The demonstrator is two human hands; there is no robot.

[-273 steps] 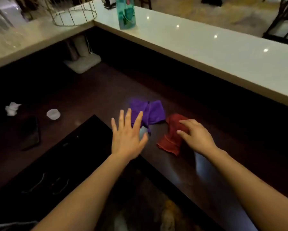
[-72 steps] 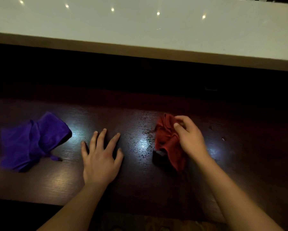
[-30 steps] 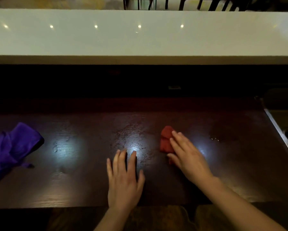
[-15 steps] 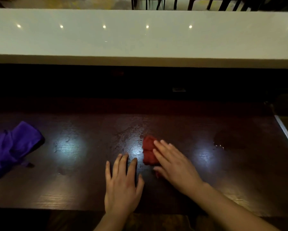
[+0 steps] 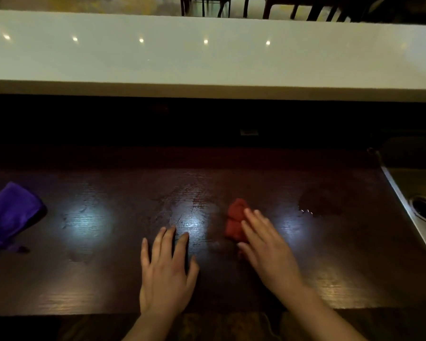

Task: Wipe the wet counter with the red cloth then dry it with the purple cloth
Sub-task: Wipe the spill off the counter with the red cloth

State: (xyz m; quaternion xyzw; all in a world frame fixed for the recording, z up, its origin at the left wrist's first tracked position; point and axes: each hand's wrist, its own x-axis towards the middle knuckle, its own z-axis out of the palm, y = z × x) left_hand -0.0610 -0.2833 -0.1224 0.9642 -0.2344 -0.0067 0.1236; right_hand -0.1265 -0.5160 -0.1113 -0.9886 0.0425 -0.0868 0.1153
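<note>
The red cloth (image 5: pixel 234 220) lies bunched on the dark wooden counter (image 5: pixel 113 279), right of centre. My right hand (image 5: pixel 266 244) presses flat on its near side, fingers stretched over it, covering part of the cloth. My left hand (image 5: pixel 166 269) rests palm down on the counter just left of it, fingers apart, holding nothing. The purple cloth (image 5: pixel 6 217) lies crumpled at the far left edge of the view, away from both hands. Wet streaks and droplets (image 5: pixel 308 211) glisten on the wood around and right of the red cloth.
A raised white bar top (image 5: pixel 207 57) runs across the back, with a dark gap below it. A steel sink (image 5: pixel 418 203) with a drain sits at the right end of the counter. Chair legs show beyond the bar.
My right hand has slid the red cloth rightward across the counter since half a second ago. My left hand stays planted. The purple cloth has not moved.
</note>
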